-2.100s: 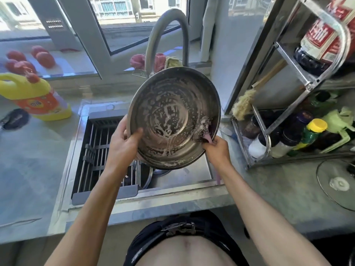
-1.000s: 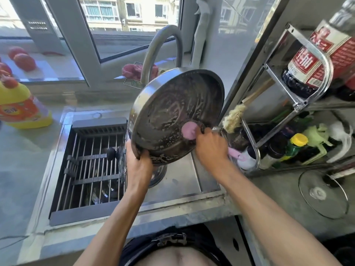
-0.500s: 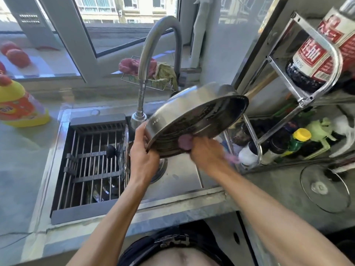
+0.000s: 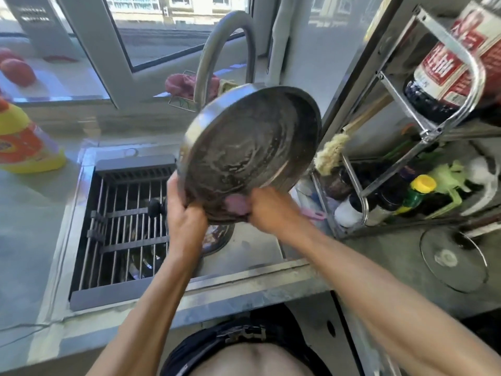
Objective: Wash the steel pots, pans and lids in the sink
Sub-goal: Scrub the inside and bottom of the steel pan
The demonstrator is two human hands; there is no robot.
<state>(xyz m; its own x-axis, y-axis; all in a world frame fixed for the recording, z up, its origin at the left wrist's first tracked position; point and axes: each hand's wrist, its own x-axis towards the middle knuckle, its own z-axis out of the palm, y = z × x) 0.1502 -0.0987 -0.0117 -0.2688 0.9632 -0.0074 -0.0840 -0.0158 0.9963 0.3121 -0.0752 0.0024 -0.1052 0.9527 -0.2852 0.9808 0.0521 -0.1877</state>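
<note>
A round steel pan [image 4: 252, 147], soapy and streaked inside, is held tilted above the sink [image 4: 254, 248] with its open side toward me. My left hand [image 4: 184, 213] grips its lower left rim. My right hand [image 4: 273, 210] holds a pink scrubber [image 4: 235, 204] against the pan's lower inside edge. More steel ware lies in the sink beneath the pan and under the rack, mostly hidden.
A grey drain rack [image 4: 127, 229] covers the sink's left half. The curved faucet [image 4: 225, 50] rises behind the pan. A yellow detergent bottle [image 4: 24, 142] stands left. A steel shelf [image 4: 423, 147] with bottles and a glass lid [image 4: 452, 259] are at the right.
The pan has tipped back from nearly flat so its soapy inside faces me again. My right hand with the scrubber has moved to the lower inside edge.
</note>
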